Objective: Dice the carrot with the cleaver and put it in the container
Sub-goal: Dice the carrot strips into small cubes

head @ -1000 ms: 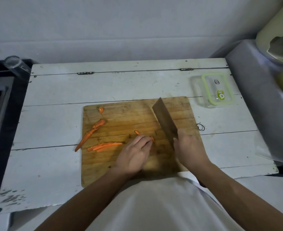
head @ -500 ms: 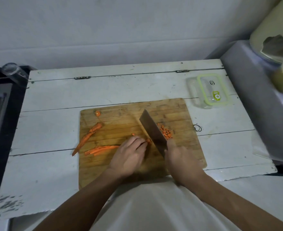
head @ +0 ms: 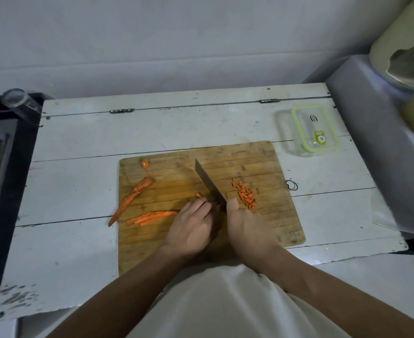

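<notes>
One dice pile now shows at 3 o'clock of the cleaver; blade has shifted left onto the strip under the left hand. Right hand grip clenched on handle, left pins the strip. Three carrot pieces uncut at 9. Container at 1 holds no carrot, lid on. White plank table, board, grey wall.

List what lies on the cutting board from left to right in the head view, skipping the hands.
Long carrot piece → carrot strips → cleaver → diced carrot pile.
</notes>
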